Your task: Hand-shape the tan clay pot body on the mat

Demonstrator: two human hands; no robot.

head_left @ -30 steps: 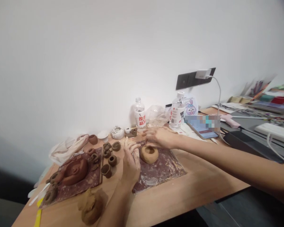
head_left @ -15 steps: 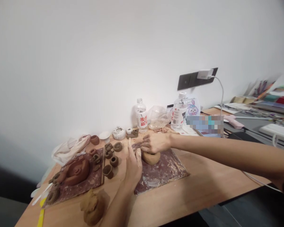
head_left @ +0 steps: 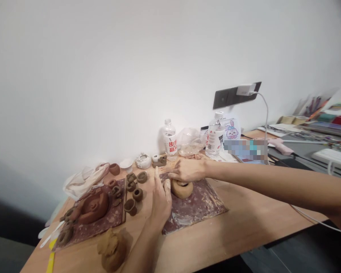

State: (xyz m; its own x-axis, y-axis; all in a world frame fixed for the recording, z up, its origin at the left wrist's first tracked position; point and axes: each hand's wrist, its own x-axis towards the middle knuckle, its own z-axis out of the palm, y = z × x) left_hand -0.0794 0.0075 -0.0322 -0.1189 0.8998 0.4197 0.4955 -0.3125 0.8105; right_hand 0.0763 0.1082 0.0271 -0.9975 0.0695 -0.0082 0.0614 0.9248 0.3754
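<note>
Head view: clay ring (head_left: 182, 189) on stained board (head_left: 199, 212), toward board's 12 o'clock edge. Just above ring's 12 o'clock, right hand (head_left: 188, 170) with fingers spread low; at its 9 o'clock, left hand (head_left: 160, 204) upright, fingers together, just beside. Grip on ring: impossible to tell. Small clay cups (head_left: 137, 194) at board's 9 o'clock.

Along the wall at twelve o'clock on the wooden desk (head_left: 244, 227) stand two water bottles (head_left: 169, 138) (head_left: 215, 135), with a crumpled plastic bag (head_left: 190, 142) between them. At one o'clock, a white charger (head_left: 246, 90) sits in a dark wall socket panel (head_left: 224, 94). A pink glue gun (head_left: 280, 146) and a white power strip (head_left: 332, 158) lie at two o'clock, and a crumpled cloth (head_left: 86, 181) at ten o'clock.
</note>
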